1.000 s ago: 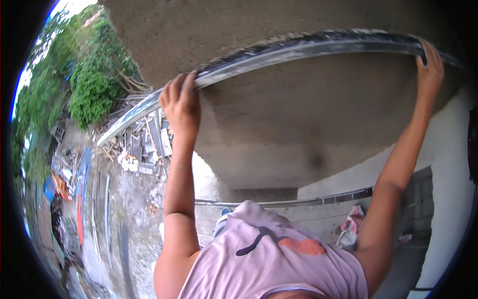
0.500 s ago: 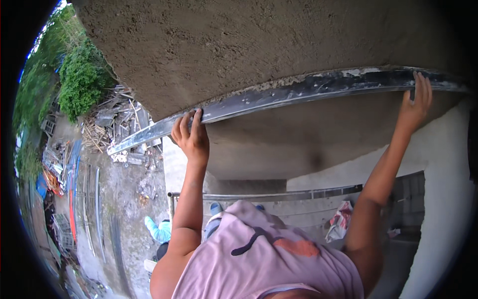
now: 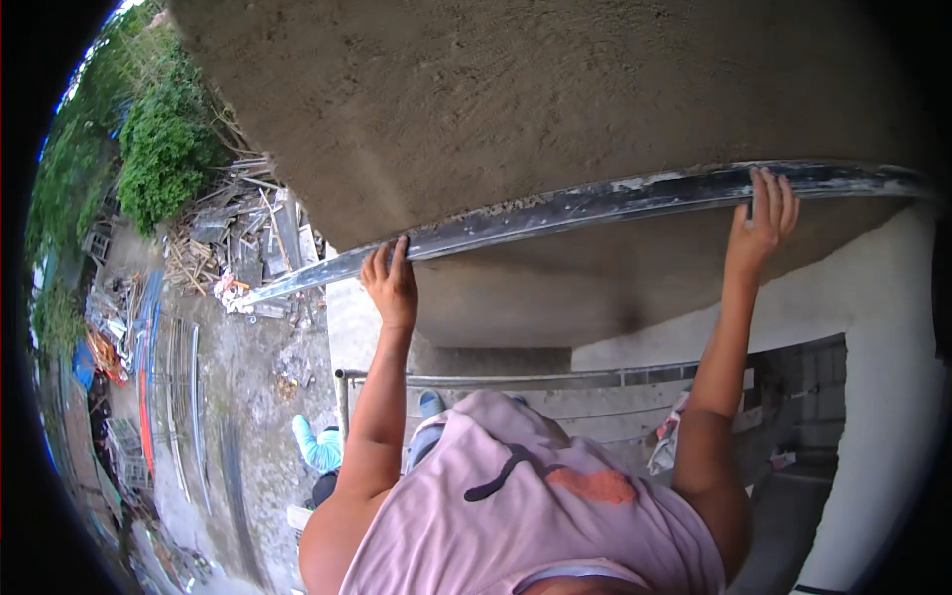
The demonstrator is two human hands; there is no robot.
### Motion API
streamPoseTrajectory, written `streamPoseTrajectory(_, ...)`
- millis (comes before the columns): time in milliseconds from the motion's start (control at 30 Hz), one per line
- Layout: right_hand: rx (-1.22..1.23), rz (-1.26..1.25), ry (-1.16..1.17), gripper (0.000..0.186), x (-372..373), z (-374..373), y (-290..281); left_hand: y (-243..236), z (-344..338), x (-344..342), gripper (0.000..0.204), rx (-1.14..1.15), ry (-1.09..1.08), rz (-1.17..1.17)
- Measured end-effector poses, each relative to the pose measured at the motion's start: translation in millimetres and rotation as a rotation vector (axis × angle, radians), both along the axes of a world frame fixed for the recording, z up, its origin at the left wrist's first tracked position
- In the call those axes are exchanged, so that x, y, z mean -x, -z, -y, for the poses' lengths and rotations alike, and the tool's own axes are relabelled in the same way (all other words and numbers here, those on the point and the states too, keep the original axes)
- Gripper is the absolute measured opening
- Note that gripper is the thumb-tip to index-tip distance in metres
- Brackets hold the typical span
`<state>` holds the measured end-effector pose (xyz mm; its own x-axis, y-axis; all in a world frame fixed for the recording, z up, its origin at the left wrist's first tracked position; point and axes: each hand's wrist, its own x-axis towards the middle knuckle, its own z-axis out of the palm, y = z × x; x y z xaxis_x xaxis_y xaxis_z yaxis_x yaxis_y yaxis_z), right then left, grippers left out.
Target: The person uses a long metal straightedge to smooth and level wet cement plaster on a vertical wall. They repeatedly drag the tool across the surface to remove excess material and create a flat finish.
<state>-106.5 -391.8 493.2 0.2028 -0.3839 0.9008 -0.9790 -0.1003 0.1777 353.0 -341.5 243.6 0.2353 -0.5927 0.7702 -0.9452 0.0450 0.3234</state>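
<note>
A long metal plasterer's straightedge (image 3: 595,206), smeared with mortar, lies across the damp grey-brown plastered wall (image 3: 476,99). My left hand (image 3: 394,288) grips its lower edge towards the left, with the fingertips hooked over the bar. Further right, my right hand (image 3: 762,226) is closed on the same bar, fingers reaching up over its face. A thin ridge of mortar clings along the upper edge. The bar's left end sticks out past the wall's edge, over the ground below.
Planks (image 3: 623,424) lie under my feet beside a metal pipe rail (image 3: 496,380). A pale wall (image 3: 883,297) with a dark opening rises at right. Far below on the left are a person in a light blue sleeve (image 3: 319,446), scrap timber (image 3: 198,260), long pipes and trees (image 3: 164,159).
The straightedge has moved down the picture at its middle and right, and its left end has shifted right. My right hand has come left and down; my left hand has moved slightly.
</note>
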Motion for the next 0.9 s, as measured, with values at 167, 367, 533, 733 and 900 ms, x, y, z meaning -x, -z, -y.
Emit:
streamPoseTrajectory(167, -0.107, -0.095, 0.026, 0.054, 4.3, -10.4, 6.5, 24.4, -7.4, 4.2, 0.042, -0.112, 0.075, -0.059)
streamPoseTrajectory(367, 0.034, -0.188, 0.111, 0.057, 42.1, -12.4, -49.6, -25.4, -24.7, 31.9, 0.041, 0.041, 0.053, -0.086)
streamPoseTrajectory(533, 0.175, -0.317, 0.118, 0.052, 87.7, -7.1, -148.1, -100.8, -1.5, 46.5, 0.043, 0.195, 0.085, -0.073)
streamPoseTrajectory(733, 0.169, -0.367, 0.05, 0.048, 94.5, 4.8, -212.1, -157.2, 18.8, 51.7, 0.044, 0.286, 0.083, -0.04)
streamPoseTrajectory(900, 0.169, -0.287, -0.01, 0.05, 81.5, 20.2, -173.8, -130.7, 25.5, 57.3, 0.043, 0.292, 0.055, -0.045)
